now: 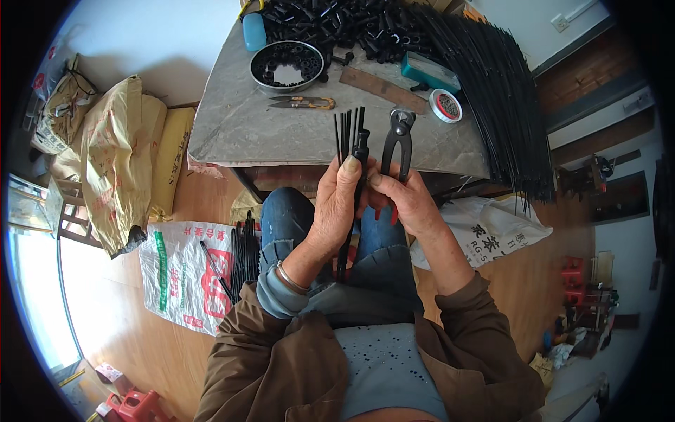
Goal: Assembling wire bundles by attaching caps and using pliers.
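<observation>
while the left hand [337, 200] is clamped on black rods [343, 132] and a black tubular piece [361, 146], in the head view the right hand [408, 200] grips dark pincers [401, 129] just beside them. many black pieces [344, 21] and long rods [496, 98] seem left on the table [228, 133]; whether the bundle [245, 250] by the white sack [184, 271] is done, i cannot tell.

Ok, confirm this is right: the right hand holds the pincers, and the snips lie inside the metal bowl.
Not quite: the snips lie on the tabletop, on the near side of the metal bowl, not inside it; the head view shows this. The right hand does hold the pincers.
</observation>
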A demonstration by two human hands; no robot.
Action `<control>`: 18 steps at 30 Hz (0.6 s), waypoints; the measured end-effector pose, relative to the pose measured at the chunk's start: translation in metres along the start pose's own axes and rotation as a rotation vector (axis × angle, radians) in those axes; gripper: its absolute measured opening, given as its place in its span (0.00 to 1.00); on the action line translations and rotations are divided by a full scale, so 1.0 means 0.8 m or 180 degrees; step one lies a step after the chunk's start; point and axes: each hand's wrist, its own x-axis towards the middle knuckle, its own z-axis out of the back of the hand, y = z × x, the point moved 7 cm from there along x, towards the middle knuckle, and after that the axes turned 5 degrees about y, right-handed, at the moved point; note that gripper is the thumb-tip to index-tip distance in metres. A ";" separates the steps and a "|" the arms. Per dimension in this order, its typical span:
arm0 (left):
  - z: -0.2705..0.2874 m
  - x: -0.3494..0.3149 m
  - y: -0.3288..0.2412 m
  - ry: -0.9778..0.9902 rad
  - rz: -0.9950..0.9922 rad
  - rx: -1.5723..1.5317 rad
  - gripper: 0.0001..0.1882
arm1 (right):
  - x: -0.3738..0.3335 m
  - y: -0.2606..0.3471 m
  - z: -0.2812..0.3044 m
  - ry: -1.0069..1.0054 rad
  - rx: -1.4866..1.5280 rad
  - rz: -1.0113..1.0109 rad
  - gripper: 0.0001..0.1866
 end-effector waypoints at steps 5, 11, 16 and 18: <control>0.002 0.000 -0.002 0.0036 0.0102 -0.0023 0.28 | 0.000 0.001 -0.001 -0.0065 0.0043 0.0002 0.09; 0.001 -0.004 -0.002 0.0105 0.0035 0.0212 0.28 | 0.001 -0.006 0.010 -0.0480 0.0237 -0.0035 0.08; -0.002 -0.010 0.000 -0.0125 -0.0134 0.0250 0.19 | 0.001 0.001 0.018 -0.1244 -0.0125 0.0134 0.10; -0.008 -0.014 -0.006 -0.0138 -0.0114 0.0290 0.19 | 0.002 0.001 0.022 -0.1337 -0.0360 0.0271 0.10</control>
